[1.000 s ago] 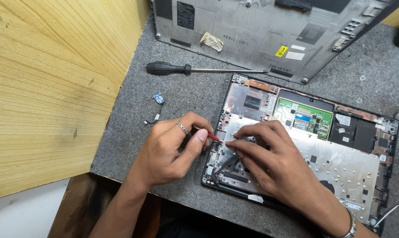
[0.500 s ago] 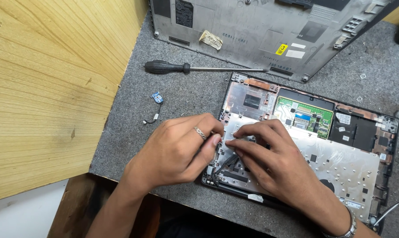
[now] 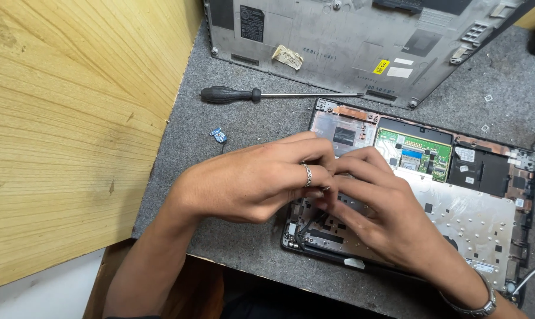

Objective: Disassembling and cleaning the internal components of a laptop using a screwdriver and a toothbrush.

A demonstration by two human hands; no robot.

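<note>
An opened black laptop base [image 3: 519, 177] lies on a grey mat, its silver inner plate [image 3: 480, 221] and green circuit board [image 3: 415, 150] exposed. My left hand [image 3: 250, 183], with a ring on one finger, reaches over the base's left part with its fingers pinched together. The small red-tipped tool it held a second ago is hidden under the fingers. My right hand [image 3: 391, 218], with a metal bracelet at the wrist, rests on the silver plate. Its fingertips meet those of the left hand.
A black-handled screwdriver [image 3: 229, 94] lies on the grey mat [image 3: 185, 177] beyond the hands. The removed grey bottom cover [image 3: 338, 35] leans at the back. A tiny blue part [image 3: 219, 135] lies left of the laptop. A wooden panel [image 3: 60, 118] borders the mat's left side.
My left hand has moved right from the mat's side onto the laptop, until its fingers meet the right hand's. The small red-tipped tool has gone out of sight. The right hand has hardly moved.
</note>
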